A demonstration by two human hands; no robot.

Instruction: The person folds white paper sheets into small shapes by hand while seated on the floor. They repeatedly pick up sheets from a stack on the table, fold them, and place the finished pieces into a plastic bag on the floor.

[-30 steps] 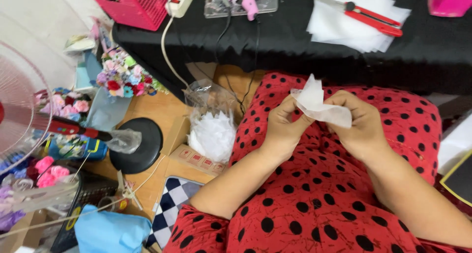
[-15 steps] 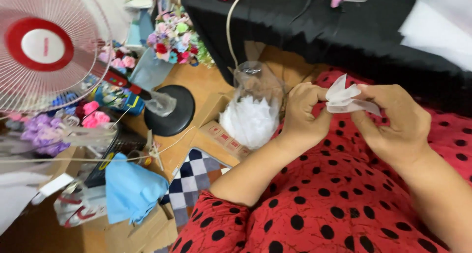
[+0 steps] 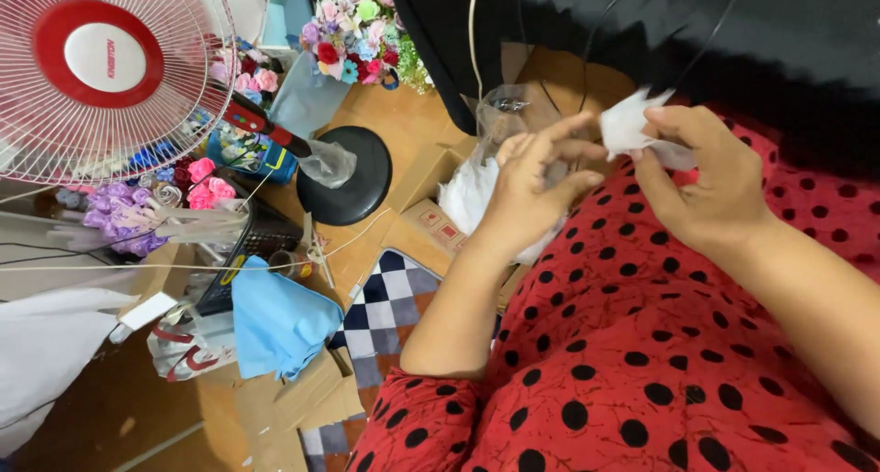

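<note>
My right hand (image 3: 704, 181) pinches a small crumpled piece of white fabric (image 3: 627, 126) over my lap, which is covered in red cloth with black dots (image 3: 642, 362). My left hand (image 3: 529, 186) hovers just left of the fabric with fingers spread, its fingertips close to the piece but holding nothing. Behind the left hand a clear plastic bag of white pieces (image 3: 469, 197) sits in a cardboard box (image 3: 431, 226) on the floor.
A red-and-white standing fan (image 3: 101, 69) with a black round base (image 3: 346, 190) stands to the left. Bunches of small fabric flowers (image 3: 357, 27) lie by a black-draped table (image 3: 697, 41). A blue cloth (image 3: 275, 321), checkered mat (image 3: 385, 302) and bags clutter the floor.
My left hand has let go of the white fabric and opened its fingers; the right hand alone keeps it. The view has swung left and down, bringing the fan further in.
</note>
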